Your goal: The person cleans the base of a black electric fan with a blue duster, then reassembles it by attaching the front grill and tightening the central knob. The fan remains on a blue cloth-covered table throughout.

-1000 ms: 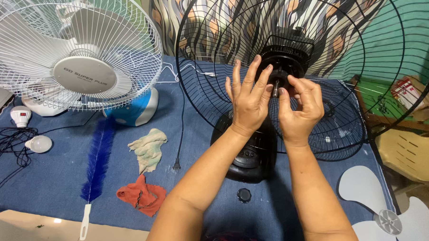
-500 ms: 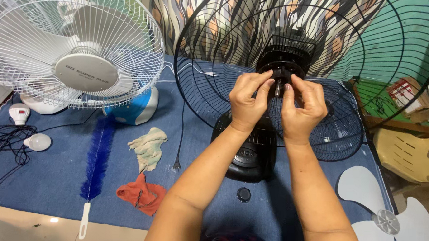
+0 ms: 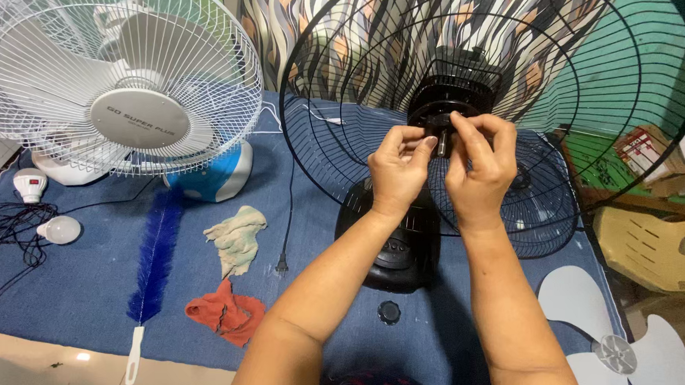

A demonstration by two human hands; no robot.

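A: Left to right, what do you have?

B: At nine o'clock a white fan (image 3: 119, 86), then a blue duster (image 3: 156, 256) and rags on the worktop (image 3: 80, 293). My left hand (image 3: 399, 171) and right hand (image 3: 478, 169) both pinch the motor shaft (image 3: 442, 142) of the black fan (image 3: 461, 105) at twelve.

A: Risks?

B: I judge a fingertip slip could tip the fan. The loose blade (image 3: 628, 334) lies at four o'clock.

Both hands (image 3: 440, 162) now pinched closer
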